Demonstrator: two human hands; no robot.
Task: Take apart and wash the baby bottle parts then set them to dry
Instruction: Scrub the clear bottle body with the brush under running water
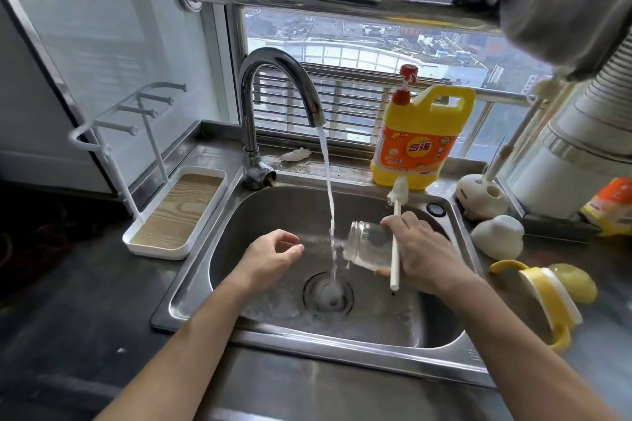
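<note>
My right hand grips a clear glass bottle body on its side over the steel sink, mouth pointing left toward the running water. The same hand also holds a thin white brush with its sponge tip up. My left hand hovers over the basin left of the stream with fingers loosely curled, holding nothing. The yellow collar with handles and cap lies on the counter to the right, beside a white sponge brush head.
The tap runs into the drain. A white drying rack with pegs and a wood-pattern tray stands left of the sink. A yellow detergent jug and a white brush holder sit behind the basin.
</note>
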